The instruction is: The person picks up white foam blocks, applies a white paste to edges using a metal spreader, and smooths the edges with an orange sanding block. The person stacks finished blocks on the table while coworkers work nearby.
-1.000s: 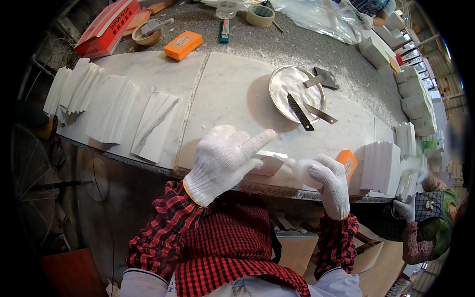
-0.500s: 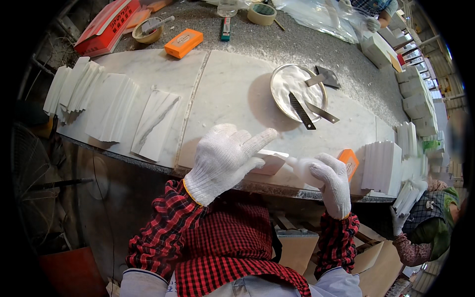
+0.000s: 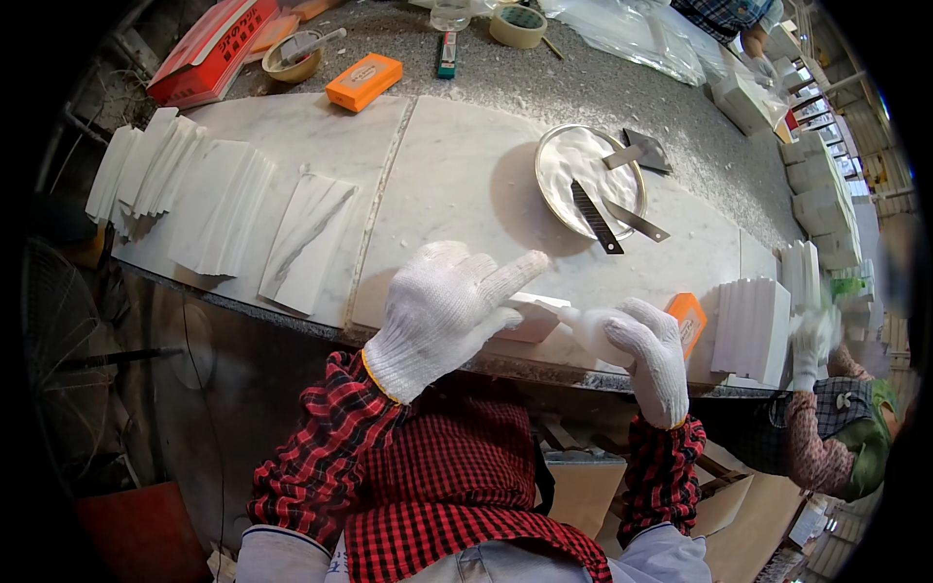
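My left hand point(image 3: 437, 306), in a white knitted glove, grips a white stone piece point(image 3: 530, 325) near the bench's front edge, its forefinger stretched along the far side. In my gloved right hand point(image 3: 659, 361) is a small white squeeze bottle point(image 3: 595, 335). The bottle's narrow nozzle points left at the end of the stone piece; whether it touches, I cannot tell. Beyond the hands sits a round metal bowl point(image 3: 540, 199) of white powder, with a black snap-off blade point(image 3: 595, 216) and metal scrapers lying across its rim.
White slabs point(image 3: 225, 209) stand stacked at left beside a grey-veined slab point(image 3: 309, 243). More white pieces point(image 3: 750, 330) stand at right, near an orange box point(image 3: 686, 323). Another orange box point(image 3: 364, 83), a tape roll point(image 3: 518, 26) and a red carton point(image 3: 209, 53) lie farther back. A co-worker point(image 3: 836, 437) works at right.
My hands, the stone piece and the bottle stay nearly in place. At right, the co-worker's gloved hand has moved up; the person at the far right has shifted slightly too.
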The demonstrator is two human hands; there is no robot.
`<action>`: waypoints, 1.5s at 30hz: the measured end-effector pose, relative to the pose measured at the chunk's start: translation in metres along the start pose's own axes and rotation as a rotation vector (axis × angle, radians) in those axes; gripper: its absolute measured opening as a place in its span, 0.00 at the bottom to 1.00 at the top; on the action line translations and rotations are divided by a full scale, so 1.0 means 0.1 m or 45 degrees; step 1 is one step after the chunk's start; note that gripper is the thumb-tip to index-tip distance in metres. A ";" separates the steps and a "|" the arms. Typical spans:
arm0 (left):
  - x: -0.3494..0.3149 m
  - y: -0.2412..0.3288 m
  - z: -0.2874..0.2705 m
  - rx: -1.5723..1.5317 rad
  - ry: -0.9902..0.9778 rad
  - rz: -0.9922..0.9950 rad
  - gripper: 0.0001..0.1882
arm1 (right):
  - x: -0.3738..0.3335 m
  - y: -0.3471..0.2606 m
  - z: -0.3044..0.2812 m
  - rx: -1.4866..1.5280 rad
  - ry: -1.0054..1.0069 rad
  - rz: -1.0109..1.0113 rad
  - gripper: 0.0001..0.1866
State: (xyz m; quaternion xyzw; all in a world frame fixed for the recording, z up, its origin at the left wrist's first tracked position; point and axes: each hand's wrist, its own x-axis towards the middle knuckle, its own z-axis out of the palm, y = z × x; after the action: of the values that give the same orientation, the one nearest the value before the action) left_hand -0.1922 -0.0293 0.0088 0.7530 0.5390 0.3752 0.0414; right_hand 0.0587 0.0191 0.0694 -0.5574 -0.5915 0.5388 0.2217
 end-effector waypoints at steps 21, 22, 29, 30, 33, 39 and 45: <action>0.03 -0.02 0.03 0.155 -0.105 -0.136 0.36 | 0.10 0.50 -0.73 0.484 0.399 -0.260 0.18; 0.04 -0.01 0.06 0.196 -0.141 -0.193 0.37 | 0.21 0.50 -0.74 0.491 0.513 -0.246 0.18; -0.10 -0.10 0.26 0.254 -0.063 -0.416 0.36 | 1.04 0.76 -1.02 0.033 0.649 -0.304 0.18; -0.10 -0.11 0.27 0.256 -0.068 -0.417 0.36 | 1.10 0.77 -1.02 -0.046 0.679 -0.289 0.18; -0.10 -0.09 0.25 0.258 -0.078 -0.427 0.36 | 1.22 0.85 -1.09 -0.335 0.624 -0.220 0.18; -0.13 -0.03 0.19 0.267 -0.011 -0.436 0.35 | 1.11 0.78 -1.04 -0.691 0.661 -0.125 0.25; -0.17 0.00 0.19 0.174 0.022 -0.514 0.34 | 0.47 0.62 -0.81 -0.537 1.021 -0.324 0.28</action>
State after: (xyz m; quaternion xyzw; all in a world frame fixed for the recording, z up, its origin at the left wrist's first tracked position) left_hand -0.1832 -0.0371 -0.0133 0.6277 0.7035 0.3280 0.0599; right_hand 0.1417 0.0803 0.0247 -0.6775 -0.6194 0.1175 0.3788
